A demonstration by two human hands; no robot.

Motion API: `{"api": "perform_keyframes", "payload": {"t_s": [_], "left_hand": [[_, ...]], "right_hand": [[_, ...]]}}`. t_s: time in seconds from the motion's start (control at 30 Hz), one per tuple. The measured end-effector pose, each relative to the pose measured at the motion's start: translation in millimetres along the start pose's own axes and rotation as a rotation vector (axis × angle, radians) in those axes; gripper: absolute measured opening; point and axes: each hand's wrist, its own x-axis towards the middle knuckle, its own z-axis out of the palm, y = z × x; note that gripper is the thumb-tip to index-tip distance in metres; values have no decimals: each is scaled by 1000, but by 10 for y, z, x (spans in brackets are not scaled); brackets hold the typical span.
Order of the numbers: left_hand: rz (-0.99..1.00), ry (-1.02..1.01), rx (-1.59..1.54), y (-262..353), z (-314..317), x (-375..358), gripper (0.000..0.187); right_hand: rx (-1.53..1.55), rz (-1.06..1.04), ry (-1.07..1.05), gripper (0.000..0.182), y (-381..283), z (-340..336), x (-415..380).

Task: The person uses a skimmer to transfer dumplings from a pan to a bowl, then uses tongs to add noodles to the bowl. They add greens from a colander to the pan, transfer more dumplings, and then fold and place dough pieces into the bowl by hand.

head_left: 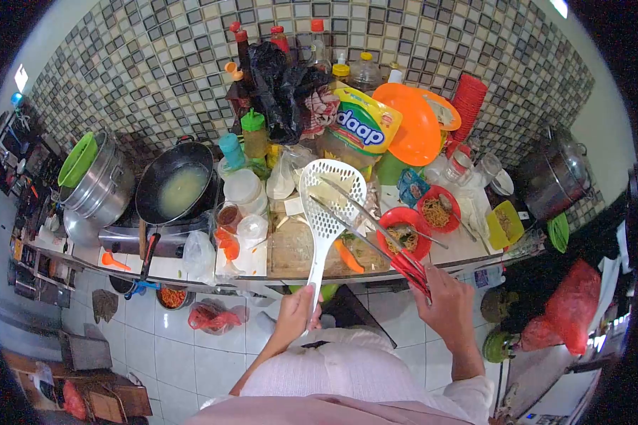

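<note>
The skimmer (324,237) at mid-frame looks like smooth white plastic, the tongs (404,256) beside it thin, shiny metal. At left, the pot (110,183) is polished metal and the wok (151,190) dark, with a slight gloss. Upper centre, the black bag (275,88) is crinkled, glossy plastic; right of it, the orange plate (410,126) looks like smooth plastic. Glazed wall tiles (184,60) line the top; the shirt (326,372) at the bottom is matt, ribbed cloth.
</note>
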Motion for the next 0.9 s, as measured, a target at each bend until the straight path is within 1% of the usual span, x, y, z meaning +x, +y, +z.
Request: {"api": "perform_keyframes", "payload": {"t_s": [0.07,0.13,0.27,0.37,0.47,0.53,0.67,0.77,0.9], "left_hand": [[-25,34,-3,8,40,2,34],[-17,44,13,6,68,5,33],[-2,25,38,-36,90,32,33],[-18,32,38,-49,122,69,33],[-28,21,62,-103,140,117,34],[-25,21,84,-70,177,126,34],[-15,9,75,-78,197,179,34],[-39,4,41,-54,215,203,33],[-25,15,99,-31,235,234,33]], "right_hand": [[-20,-8,-27,35,1,11,8],[-37,-21,-7,37,8,48,8],[-80,-29,-10,38,40,111,25],[-76,-51,43,38,76,161,37],[-80,-39,66,36,96,215,48],[-68,-6,128,33,114,273,50],[-80,16,130,32,130,283,49],[-76,47,89,30,139,308,35],[-74,62,143,22,162,352,33]]}}
